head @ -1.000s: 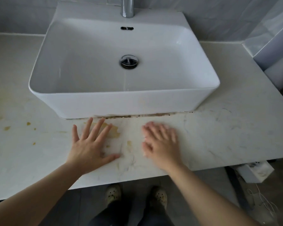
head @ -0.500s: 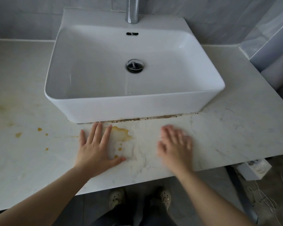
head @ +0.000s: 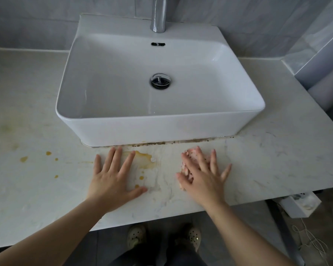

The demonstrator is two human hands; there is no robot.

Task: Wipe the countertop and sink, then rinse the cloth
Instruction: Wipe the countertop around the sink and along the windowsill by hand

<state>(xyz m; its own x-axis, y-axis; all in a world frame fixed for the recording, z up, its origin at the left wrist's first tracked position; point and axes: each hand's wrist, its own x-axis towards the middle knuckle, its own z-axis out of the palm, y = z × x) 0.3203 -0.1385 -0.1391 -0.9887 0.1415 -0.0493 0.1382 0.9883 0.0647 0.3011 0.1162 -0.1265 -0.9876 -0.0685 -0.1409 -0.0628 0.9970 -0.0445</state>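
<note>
Neither grip holds anything: the left hand [head: 112,181] lies flat with fingers spread on the worktop [head: 277,160], beside yellow stains [head: 145,159]; the right hand [head: 202,175], blurred, is splayed too, over something pale pink, possibly the cloth. Behind both sits the white sink [head: 158,129].

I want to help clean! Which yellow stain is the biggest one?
The yellow stain in front of the sink, between the left hand and right hand. The others are only small drops.
</note>
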